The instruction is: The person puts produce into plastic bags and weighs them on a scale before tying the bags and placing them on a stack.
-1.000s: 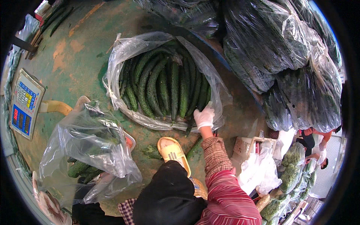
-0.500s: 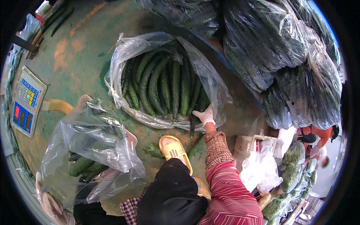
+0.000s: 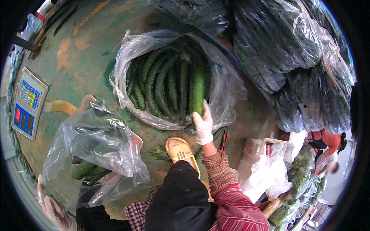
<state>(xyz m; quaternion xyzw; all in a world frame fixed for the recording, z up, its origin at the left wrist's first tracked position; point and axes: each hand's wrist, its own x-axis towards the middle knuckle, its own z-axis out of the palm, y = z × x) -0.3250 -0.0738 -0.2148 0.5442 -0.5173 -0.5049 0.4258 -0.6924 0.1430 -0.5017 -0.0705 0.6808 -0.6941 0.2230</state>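
Observation:
My right hand [image 3: 203, 125], in a thin white glove, is closed round the near end of a long green cucumber [image 3: 198, 84]. This cucumber points away from me over the right part of a large open clear plastic bag [image 3: 138, 117]. Inside the bag, several dark green, bumpy cucumbers [image 3: 160, 86] lie side by side, curving slightly. My left hand does not show. At my left, a crumpled clear bag [image 3: 96, 140] loosely covers shorter-looking cucumbers [image 3: 83, 169], partly hidden by its folds.
A scale's keypad display [image 3: 29, 104] stands at the left. Wrapped dark cucumbers [image 3: 277, 42] are heaped at the back right. Nearer are a crate [image 3: 246, 152], white bags [image 3: 266, 173] and a red-handled tool [image 3: 224, 140]. My yellow slipper [image 3: 181, 152] is before the bag. Another person [image 3: 327, 142] is far right.
My right hand has moved slightly left and toward me from the bag's right rim. The cucumber in it is now raised above the others, brighter and more exposed. The red-handled tool has come into sight.

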